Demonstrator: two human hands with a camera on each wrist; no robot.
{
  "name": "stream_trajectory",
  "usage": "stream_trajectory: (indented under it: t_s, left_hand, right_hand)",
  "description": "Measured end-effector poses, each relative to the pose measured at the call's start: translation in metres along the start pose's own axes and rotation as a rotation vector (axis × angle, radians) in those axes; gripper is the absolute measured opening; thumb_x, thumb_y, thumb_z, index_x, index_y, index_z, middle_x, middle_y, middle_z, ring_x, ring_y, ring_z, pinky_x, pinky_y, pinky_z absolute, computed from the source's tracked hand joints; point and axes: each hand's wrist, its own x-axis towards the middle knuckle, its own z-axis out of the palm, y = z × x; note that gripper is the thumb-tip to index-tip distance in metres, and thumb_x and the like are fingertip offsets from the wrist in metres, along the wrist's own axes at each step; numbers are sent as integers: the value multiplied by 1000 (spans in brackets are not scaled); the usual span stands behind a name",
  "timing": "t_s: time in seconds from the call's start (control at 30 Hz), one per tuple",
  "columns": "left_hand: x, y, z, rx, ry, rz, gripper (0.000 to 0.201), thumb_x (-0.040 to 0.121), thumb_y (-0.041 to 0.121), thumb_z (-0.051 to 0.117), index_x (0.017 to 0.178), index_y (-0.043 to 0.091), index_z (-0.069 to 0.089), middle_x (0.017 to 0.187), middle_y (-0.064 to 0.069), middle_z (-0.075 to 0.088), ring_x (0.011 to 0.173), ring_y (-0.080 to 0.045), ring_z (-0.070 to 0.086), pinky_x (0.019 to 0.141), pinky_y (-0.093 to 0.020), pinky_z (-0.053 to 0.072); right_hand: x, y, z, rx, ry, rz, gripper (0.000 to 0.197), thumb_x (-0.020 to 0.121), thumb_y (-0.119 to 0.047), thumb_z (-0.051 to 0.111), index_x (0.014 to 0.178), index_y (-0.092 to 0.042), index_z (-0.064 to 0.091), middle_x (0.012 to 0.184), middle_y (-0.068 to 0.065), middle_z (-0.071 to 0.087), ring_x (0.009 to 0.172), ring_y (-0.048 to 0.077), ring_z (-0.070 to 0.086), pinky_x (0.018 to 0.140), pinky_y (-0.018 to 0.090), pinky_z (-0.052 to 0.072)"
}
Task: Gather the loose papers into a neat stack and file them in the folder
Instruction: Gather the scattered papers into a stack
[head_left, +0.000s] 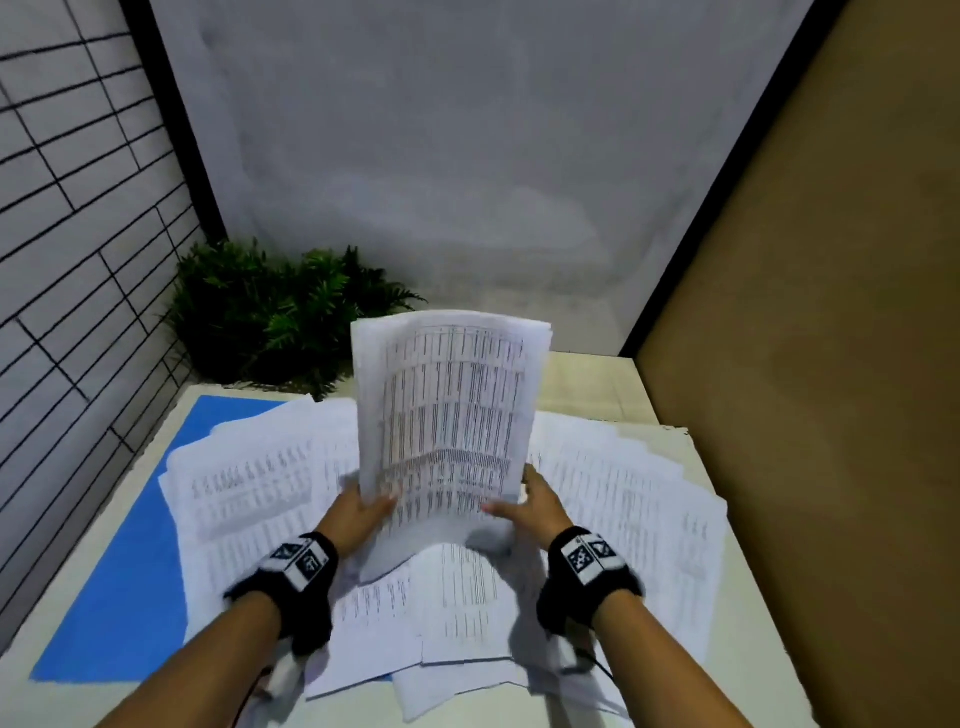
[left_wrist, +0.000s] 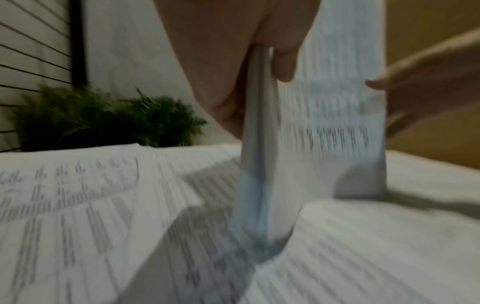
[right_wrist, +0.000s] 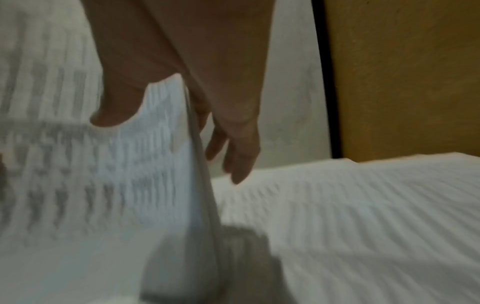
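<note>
White printed sheets form a gathered bundle (head_left: 447, 426) held upright at table centre, the left hand (head_left: 358, 512) and right hand (head_left: 537, 506) each pinching a lower side edge. Many loose papers (head_left: 249, 499) lie fanned from 9 to 3 o'clock. A blue folder (head_left: 130, 582) lies beneath them at 8 o'clock. Judged partway: gathering begun, filing not started.

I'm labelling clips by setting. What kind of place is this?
Probably an office desk nook: printed sheets spread across a pale table, a blue folder beneath them, a green plant in the corner.
</note>
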Motion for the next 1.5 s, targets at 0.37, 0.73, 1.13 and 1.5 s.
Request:
stream_trajectory:
  t_s: [0.37, 0.73, 1.13, 1.5]
  left_hand:
    - [18, 4, -11, 168, 157, -72, 34, 90, 13, 51, 58, 9, 38, 48, -7, 34, 44, -17, 31, 48, -28, 23]
    - [13, -10, -13, 169, 185, -72, 38, 89, 11, 52, 54, 11, 36, 43, -4, 32, 42, -14, 29, 48, -27, 22]
    - [7, -26, -12, 54, 169, -118, 33, 89, 12, 53, 59, 10, 39, 47, -3, 31, 43, -14, 28, 48, -27, 22]
    - [0, -25, -11, -16, 149, -139, 27, 89, 13, 52, 65, 12, 40, 50, -3, 29, 45, -14, 25, 49, -28, 19]
  right_hand:
    - [-33, 91, -131, -181, 559, 539, 80, 81, -22, 68, 143, -1, 22, 146, 24, 35, 130, 42, 39, 105, 48, 36]
    - [-25, 43, -141, -392, 503, 325, 39, 92, -6, 49, 127, 8, 45, 125, 25, 54, 117, 37, 51, 95, 38, 42]
    - [-49, -22, -180, -762, 516, 32, 21, 88, -8, 53, 102, 3, 64, 83, 15, 60, 81, 24, 55, 70, 27, 37]
    - [-79, -77, -198, -868, 691, -104, 22, 88, -7, 54, 104, 2, 66, 100, 31, 67, 103, 41, 62, 73, 32, 38]
